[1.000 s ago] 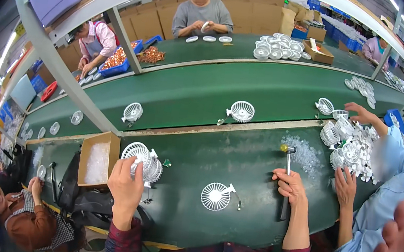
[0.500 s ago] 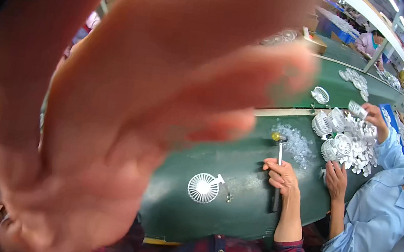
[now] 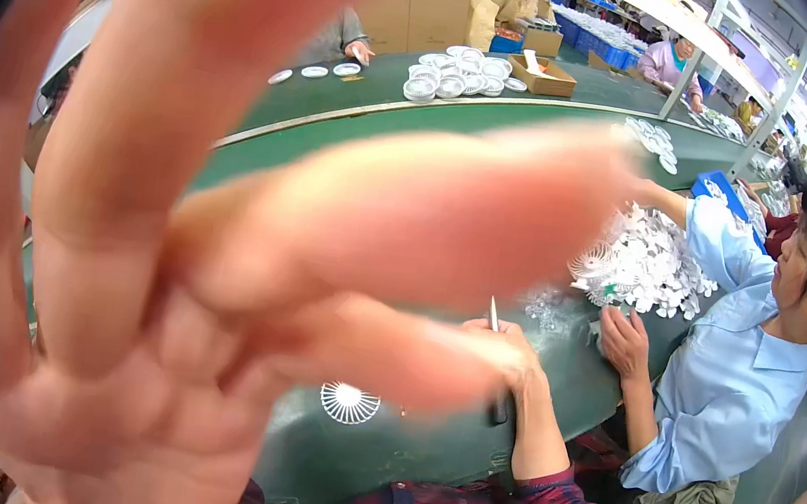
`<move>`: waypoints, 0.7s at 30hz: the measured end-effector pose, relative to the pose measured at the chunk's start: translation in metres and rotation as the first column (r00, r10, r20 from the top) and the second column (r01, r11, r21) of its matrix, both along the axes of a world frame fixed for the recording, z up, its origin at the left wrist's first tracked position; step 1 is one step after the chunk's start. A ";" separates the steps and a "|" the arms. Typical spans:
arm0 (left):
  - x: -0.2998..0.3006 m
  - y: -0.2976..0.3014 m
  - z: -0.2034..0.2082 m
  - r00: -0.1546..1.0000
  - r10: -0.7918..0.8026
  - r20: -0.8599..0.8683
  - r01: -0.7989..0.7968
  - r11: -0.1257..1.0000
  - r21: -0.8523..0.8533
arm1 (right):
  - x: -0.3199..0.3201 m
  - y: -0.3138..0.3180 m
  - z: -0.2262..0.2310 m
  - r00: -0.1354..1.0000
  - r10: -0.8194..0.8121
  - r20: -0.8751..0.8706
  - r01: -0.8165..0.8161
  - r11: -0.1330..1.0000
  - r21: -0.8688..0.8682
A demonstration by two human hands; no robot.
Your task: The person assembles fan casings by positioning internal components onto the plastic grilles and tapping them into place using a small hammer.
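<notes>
Very close to the camera, my left hand (image 3: 183, 326) fills the left half of the view, partly blurred, its fingers spread and nothing in them. Lower right of centre, my right hand (image 3: 504, 353) is closed around a hammer. The hammer's black grip (image 3: 500, 408) and part of its metal shaft show; its head is hidden behind my left fingers. On the green table lies a round white fan grille (image 3: 350, 404), partly covered by my left hand. Small clear plastic pieces (image 3: 545, 312) are scattered past my right hand.
A co-worker in a light blue shirt (image 3: 737, 364) sits at the right beside a heap of white parts (image 3: 659, 263). Across the green table (image 3: 377, 465), white round covers (image 3: 455, 75) are piled near a cardboard box (image 3: 543, 76). Another person's hand (image 3: 358, 50) rests there.
The view has shifted, bringing the far table into sight. My left hand's fingers are spread wider. The hammer's head, visible before, is now hidden; my right hand still grips the hammer.
</notes>
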State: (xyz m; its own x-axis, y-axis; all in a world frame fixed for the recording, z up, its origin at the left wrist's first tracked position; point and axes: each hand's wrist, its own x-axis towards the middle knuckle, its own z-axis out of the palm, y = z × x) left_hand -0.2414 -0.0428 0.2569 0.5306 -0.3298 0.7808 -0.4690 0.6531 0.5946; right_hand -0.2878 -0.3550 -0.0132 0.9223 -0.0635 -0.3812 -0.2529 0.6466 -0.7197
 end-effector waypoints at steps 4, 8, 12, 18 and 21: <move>-0.003 -0.005 -0.016 1.000 -0.021 -0.012 0.021 1.000 0.016 | -0.013 -0.015 -0.005 0.999 -0.031 0.009 0.031 0.999 -0.014; -0.026 -0.021 -0.060 0.953 0.253 0.163 -0.295 0.896 0.332 | -0.018 -0.023 -0.009 0.999 -0.033 -0.013 0.033 0.999 -0.026; -0.050 -0.014 -0.060 0.957 -0.097 0.273 -0.041 0.887 0.461 | -0.005 -0.012 -0.012 1.000 -0.009 0.007 0.008 1.000 0.017; -0.051 -0.039 -0.065 0.822 -0.275 0.499 0.092 0.929 0.359 | -0.012 -0.017 -0.008 1.000 -0.017 0.017 0.016 0.999 0.050; -0.048 -0.048 -0.064 0.781 -0.342 0.523 0.166 0.921 0.353 | -0.010 -0.014 -0.007 1.000 -0.012 0.014 0.012 1.000 0.025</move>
